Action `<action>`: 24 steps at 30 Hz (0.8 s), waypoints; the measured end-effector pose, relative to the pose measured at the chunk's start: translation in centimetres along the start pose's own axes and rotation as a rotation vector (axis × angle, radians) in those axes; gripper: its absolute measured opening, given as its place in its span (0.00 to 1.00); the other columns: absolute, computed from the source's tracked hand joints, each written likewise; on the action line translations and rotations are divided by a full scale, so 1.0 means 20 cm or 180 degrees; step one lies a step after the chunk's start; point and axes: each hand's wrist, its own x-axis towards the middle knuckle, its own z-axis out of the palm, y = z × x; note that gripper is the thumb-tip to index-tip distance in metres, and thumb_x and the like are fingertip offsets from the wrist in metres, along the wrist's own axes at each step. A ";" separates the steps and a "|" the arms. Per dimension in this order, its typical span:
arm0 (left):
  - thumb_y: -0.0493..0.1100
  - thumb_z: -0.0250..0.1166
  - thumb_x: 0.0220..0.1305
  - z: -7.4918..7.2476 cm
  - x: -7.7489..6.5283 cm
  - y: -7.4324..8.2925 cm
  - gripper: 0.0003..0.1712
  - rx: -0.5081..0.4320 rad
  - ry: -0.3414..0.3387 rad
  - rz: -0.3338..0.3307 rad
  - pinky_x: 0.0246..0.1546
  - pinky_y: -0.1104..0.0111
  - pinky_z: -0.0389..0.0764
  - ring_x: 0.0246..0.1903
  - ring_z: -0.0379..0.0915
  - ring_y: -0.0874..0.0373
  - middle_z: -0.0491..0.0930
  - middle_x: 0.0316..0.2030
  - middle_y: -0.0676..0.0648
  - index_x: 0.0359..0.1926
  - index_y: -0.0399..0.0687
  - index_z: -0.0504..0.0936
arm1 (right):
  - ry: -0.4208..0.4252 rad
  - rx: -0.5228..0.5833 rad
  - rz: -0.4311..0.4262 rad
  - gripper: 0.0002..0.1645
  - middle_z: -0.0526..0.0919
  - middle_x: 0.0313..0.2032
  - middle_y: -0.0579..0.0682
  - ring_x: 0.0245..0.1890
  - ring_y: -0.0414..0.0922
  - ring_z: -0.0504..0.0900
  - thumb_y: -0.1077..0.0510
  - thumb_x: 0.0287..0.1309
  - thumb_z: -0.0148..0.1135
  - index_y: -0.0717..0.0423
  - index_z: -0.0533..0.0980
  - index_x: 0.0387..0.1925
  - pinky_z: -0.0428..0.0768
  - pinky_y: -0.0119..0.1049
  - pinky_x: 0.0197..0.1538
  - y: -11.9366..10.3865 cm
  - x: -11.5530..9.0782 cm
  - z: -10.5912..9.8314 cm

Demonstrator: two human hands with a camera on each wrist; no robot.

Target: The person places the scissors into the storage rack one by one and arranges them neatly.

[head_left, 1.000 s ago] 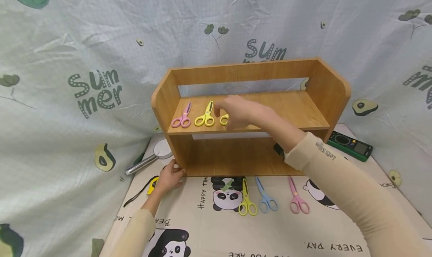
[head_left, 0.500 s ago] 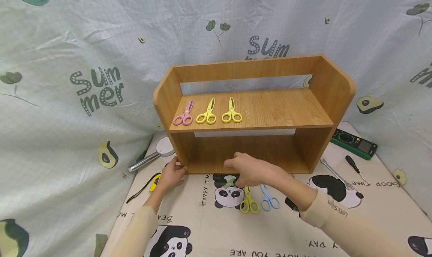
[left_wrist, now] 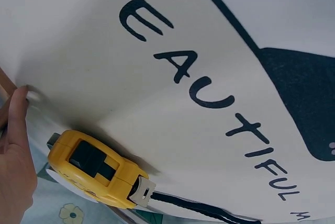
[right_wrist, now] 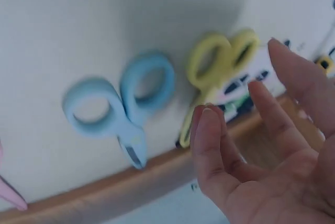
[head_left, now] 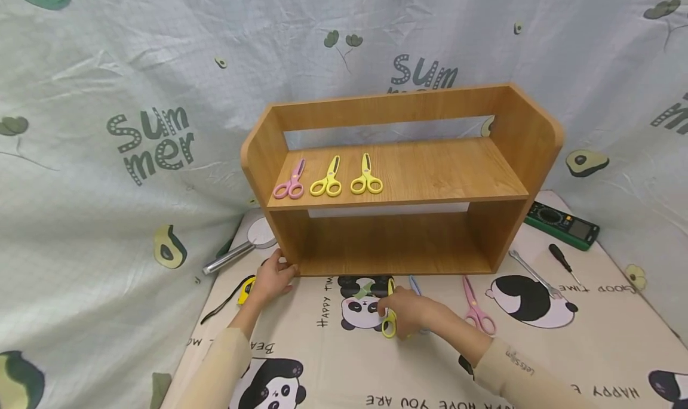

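Note:
Near the front of the table, my right hand (head_left: 409,314) is over the yellow scissors (head_left: 389,325), partly covering them. In the right wrist view its thumb and fingers stand apart around these scissors, with a gap between them. The blue scissors (right_wrist: 118,109) lie beside them, mostly hidden by the hand in the head view. My left hand (head_left: 272,279) touches the lower left corner of the wooden shelf (head_left: 398,201) with extended fingers. On the upper board lie pink scissors (head_left: 291,182) and two yellow pairs, one left (head_left: 328,179) and one right (head_left: 366,177).
Pink scissors (head_left: 475,306) lie right of my right hand. A tape measure (left_wrist: 94,166) and a magnifying glass (head_left: 236,257) are left of the shelf. On the right are a wrench (head_left: 533,271), a screwdriver (head_left: 561,258) and a green multimeter (head_left: 563,225).
My right hand has come down from the upper board, off the right yellow scissors there, to the yellow scissors on the table. The left hand has stayed at the shelf corner.

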 end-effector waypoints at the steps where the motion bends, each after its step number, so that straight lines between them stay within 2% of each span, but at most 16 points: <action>1: 0.41 0.60 0.75 0.00 0.00 0.00 0.32 0.0005 -0.0004 -0.0005 0.41 0.57 0.92 0.58 0.82 0.36 0.74 0.66 0.26 0.74 0.40 0.61 | -0.0001 0.0008 0.0020 0.26 0.78 0.50 0.58 0.46 0.53 0.72 0.74 0.43 0.75 0.47 0.85 0.43 0.81 0.49 0.44 0.00 0.00 0.01; 6: 0.41 0.60 0.75 0.00 0.00 0.00 0.32 -0.0038 -0.0002 0.0002 0.42 0.57 0.92 0.60 0.81 0.36 0.74 0.66 0.26 0.74 0.40 0.62 | 0.0038 0.0043 0.0079 0.27 0.77 0.48 0.57 0.44 0.53 0.72 0.77 0.45 0.71 0.48 0.84 0.43 0.77 0.44 0.39 0.01 0.01 0.06; 13: 0.41 0.60 0.75 0.00 0.00 -0.01 0.32 -0.0032 0.0013 0.0012 0.41 0.57 0.92 0.59 0.81 0.35 0.75 0.66 0.26 0.74 0.41 0.62 | 0.0098 0.0002 0.0074 0.27 0.75 0.45 0.57 0.42 0.53 0.71 0.78 0.45 0.72 0.47 0.82 0.40 0.75 0.41 0.36 0.02 0.04 0.08; 24: 0.40 0.61 0.75 0.00 -0.01 0.00 0.27 -0.0057 0.0008 0.0074 0.39 0.58 0.92 0.57 0.82 0.36 0.78 0.62 0.26 0.69 0.39 0.65 | 0.0183 -0.0044 0.0048 0.24 0.76 0.44 0.57 0.42 0.51 0.71 0.76 0.45 0.74 0.47 0.81 0.38 0.74 0.42 0.39 0.03 0.07 0.10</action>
